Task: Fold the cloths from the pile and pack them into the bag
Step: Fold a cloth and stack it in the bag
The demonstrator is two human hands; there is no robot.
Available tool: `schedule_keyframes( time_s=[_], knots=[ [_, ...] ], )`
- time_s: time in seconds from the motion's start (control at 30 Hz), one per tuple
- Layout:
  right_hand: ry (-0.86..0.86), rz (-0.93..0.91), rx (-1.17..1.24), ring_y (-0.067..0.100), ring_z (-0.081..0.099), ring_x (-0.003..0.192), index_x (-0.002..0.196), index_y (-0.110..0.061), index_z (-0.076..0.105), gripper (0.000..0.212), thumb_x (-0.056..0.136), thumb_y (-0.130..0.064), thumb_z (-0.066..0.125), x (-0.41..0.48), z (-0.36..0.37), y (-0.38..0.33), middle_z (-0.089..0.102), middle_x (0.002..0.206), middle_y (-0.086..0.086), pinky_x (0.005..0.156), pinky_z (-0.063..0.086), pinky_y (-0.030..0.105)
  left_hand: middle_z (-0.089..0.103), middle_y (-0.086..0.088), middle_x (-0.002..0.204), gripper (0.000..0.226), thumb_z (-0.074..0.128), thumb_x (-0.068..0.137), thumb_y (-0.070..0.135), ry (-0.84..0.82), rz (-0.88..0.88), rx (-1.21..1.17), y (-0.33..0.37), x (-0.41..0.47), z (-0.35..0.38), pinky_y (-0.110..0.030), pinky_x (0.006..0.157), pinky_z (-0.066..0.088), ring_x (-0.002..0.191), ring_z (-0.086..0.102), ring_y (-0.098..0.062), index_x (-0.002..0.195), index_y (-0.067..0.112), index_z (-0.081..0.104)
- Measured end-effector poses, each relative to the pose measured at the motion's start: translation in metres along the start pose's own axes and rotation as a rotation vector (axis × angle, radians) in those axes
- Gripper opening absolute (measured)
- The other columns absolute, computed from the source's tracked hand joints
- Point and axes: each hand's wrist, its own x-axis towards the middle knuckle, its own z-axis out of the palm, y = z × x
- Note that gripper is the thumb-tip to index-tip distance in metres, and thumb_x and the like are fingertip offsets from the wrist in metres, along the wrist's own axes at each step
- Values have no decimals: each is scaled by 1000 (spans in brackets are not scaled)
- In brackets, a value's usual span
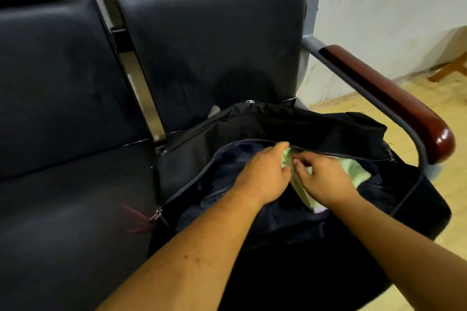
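Observation:
A black bag (290, 121) lies unzipped on the right seat of a dark bench. Inside it a folded light green cloth (352, 170) sits on top of a dark blue cloth (227, 171). My left hand (262, 174) lies on the green cloth's left end, fingers stretched toward the bag's zipper edge. My right hand (326, 179) rests on the cloth's middle with its fingers bent down onto it. Both hands cover much of the green cloth. No cloth pile is in view.
The bench has black padded seats (63, 184) and a metal armrest with a reddish-brown pad (394, 98) right of the bag. A zipper pull with a red tag (141, 217) hangs at the bag's left end. Pale floor and a wooden leg (452, 68) lie right.

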Motion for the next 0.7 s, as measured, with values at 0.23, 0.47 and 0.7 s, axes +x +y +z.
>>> schedule_keyframes(
  time_s=[0.23,0.47,0.7],
  knots=[
    [140,-23,426,5,64,75,91,-28,71,14,99,-30,60,-35,-6,-129,69,77,-11,69,46,23,66,6,132,44,54,103,19,140,-24,-135,-26,-92,-95,-31,101,52,113,64,-11,145,32,50],
    [-73,-106,669,15,68,72,88,-37,68,14,99,-36,59,-89,29,-271,71,76,-9,74,58,48,72,7,105,38,57,100,17,331,-134,-148,-88,-210,-178,-25,77,56,83,68,-9,136,30,57],
    [-400,-189,678,8,69,66,87,-39,68,16,100,-35,60,-175,90,-405,71,78,-7,71,62,40,69,12,107,38,60,100,23,432,-378,-64,-192,-359,-243,-21,81,56,88,68,-2,137,34,56]
  ],
)
